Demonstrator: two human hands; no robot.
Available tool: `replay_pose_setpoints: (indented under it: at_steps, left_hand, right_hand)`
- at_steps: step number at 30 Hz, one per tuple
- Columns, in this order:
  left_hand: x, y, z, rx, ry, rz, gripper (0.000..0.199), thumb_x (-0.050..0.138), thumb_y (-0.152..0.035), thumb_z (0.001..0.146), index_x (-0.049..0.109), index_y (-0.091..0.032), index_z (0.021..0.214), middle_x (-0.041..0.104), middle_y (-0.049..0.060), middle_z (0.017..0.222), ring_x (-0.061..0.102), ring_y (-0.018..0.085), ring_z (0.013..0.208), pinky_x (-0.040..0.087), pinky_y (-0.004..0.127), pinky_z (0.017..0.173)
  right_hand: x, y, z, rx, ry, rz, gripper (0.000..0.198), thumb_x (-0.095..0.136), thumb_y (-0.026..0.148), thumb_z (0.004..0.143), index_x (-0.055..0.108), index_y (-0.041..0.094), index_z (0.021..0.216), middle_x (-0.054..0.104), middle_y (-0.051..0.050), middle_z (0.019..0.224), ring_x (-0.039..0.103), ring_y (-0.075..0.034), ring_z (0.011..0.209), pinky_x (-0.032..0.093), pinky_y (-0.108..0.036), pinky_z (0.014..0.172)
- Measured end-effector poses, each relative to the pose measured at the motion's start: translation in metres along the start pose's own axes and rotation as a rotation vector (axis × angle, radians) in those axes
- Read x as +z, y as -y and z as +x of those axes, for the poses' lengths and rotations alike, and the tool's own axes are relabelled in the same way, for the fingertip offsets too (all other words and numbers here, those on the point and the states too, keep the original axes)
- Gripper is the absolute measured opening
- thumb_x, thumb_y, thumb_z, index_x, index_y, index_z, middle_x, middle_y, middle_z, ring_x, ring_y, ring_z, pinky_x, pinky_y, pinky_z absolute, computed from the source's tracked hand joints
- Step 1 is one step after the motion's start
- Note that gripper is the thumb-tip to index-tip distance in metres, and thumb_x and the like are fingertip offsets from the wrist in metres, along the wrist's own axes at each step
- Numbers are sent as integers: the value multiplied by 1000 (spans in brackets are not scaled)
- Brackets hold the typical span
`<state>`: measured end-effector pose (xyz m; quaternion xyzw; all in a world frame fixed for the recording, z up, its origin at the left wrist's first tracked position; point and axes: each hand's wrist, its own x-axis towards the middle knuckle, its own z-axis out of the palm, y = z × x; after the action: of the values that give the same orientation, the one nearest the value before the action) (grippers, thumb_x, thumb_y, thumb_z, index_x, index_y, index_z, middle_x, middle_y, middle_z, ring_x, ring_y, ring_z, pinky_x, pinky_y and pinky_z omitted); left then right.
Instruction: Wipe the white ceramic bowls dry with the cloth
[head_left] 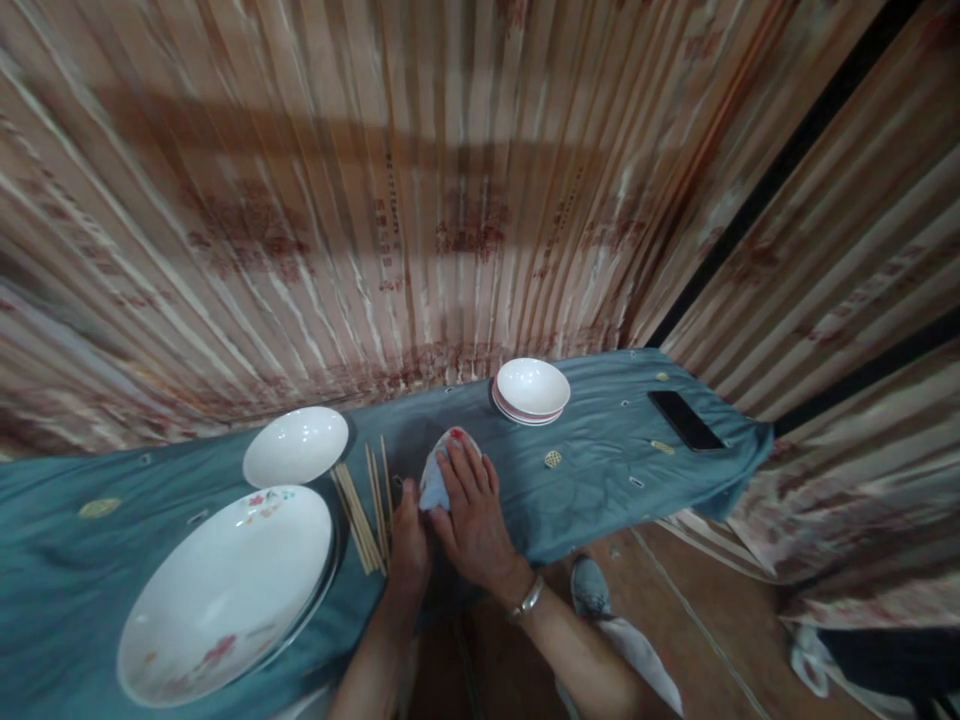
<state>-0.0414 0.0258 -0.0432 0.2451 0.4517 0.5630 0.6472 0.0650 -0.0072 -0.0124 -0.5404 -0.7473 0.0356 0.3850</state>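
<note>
My right hand [472,515] lies over a pale blue-white cloth [433,485], its fingers pressed together on it. A white edge with a red mark shows past the fingertips; whether it belongs to a small dish or to the cloth I cannot tell. Close against the lower left of this bundle is my left hand [409,545], thumb up and fingers curled mostly out of sight. Just left of it several wooden chopsticks [360,520] lie on the teal tablecloth [600,480].
Large oval flower-patterned plates [225,600] are stacked at the left, with a white bowl [296,447] behind them. Stacked white bowls [532,388] stand near the curtain [465,200]. A black phone [684,419] lies at the right end.
</note>
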Motion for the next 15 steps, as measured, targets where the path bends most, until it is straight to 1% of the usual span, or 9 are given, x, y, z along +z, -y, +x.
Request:
replay_pose_setpoints:
  at_steps: [3, 5, 7, 9, 10, 12, 14, 15]
  left_hand:
    - [-1, -1, 1, 33, 22, 42, 26, 71, -43, 75, 72, -17, 77, 73, 6, 75, 68, 27, 93, 54, 34, 85]
    - [1, -1, 1, 40, 40, 42, 30, 76, -44, 69, 72, -14, 71, 71, 6, 68, 69, 24, 79, 55, 33, 76]
    - [5, -2, 0, 39, 41, 25, 36, 79, -46, 63, 72, -12, 72, 71, 6, 66, 68, 23, 71, 55, 32, 70]
    - [8, -4, -3, 20, 56, 13, 40, 80, -47, 61, 74, -10, 75, 71, 7, 65, 69, 24, 72, 55, 33, 69]
    - [9, -5, -4, 6, 68, 9, 41, 80, -47, 61, 74, -9, 76, 71, 8, 64, 70, 25, 74, 55, 33, 70]
    - [11, -8, -6, -21, 92, -3, 43, 79, -49, 62, 74, -8, 75, 71, 9, 64, 71, 28, 79, 56, 36, 73]
    - [12, -9, -8, -34, 93, -25, 43, 79, -49, 62, 74, -8, 75, 72, 10, 65, 71, 31, 84, 56, 38, 76]
    - [13, -10, -8, -38, 86, -35, 41, 78, -48, 63, 74, -9, 74, 72, 10, 65, 71, 31, 86, 56, 38, 77]
  right_hand:
    - [-5, -2, 13, 29, -20, 29, 58, 45, 34, 96, 31, 17, 150, 34, -12, 155, 19, -28, 148, 16, -52, 118]
    - [-9, -4, 22, 74, -40, 60, 54, 44, 34, 96, 38, 17, 147, 41, -13, 151, 26, -27, 145, 19, -52, 118]
    - [-12, -9, 30, 122, -71, 113, 50, 43, 33, 97, 44, 15, 143, 47, -14, 146, 34, -27, 141, 23, -51, 116]
    - [-16, -15, 37, 174, -99, 210, 46, 41, 35, 96, 50, 15, 137, 55, -15, 137, 45, -27, 132, 30, -47, 112]
    - [-17, -19, 39, 207, -103, 276, 44, 41, 36, 97, 54, 15, 132, 60, -14, 130, 52, -26, 124, 36, -44, 107]
    - [-16, -28, 43, 310, -97, 419, 41, 40, 41, 96, 62, 15, 119, 69, -11, 109, 62, -24, 102, 46, -36, 92]
    - [-11, -39, 44, 452, -101, 545, 43, 43, 48, 93, 67, 15, 103, 70, -7, 89, 64, -21, 82, 49, -31, 77]
    - [-7, -45, 43, 523, -108, 611, 44, 45, 52, 91, 69, 14, 98, 70, -5, 83, 63, -21, 78, 49, -30, 73]
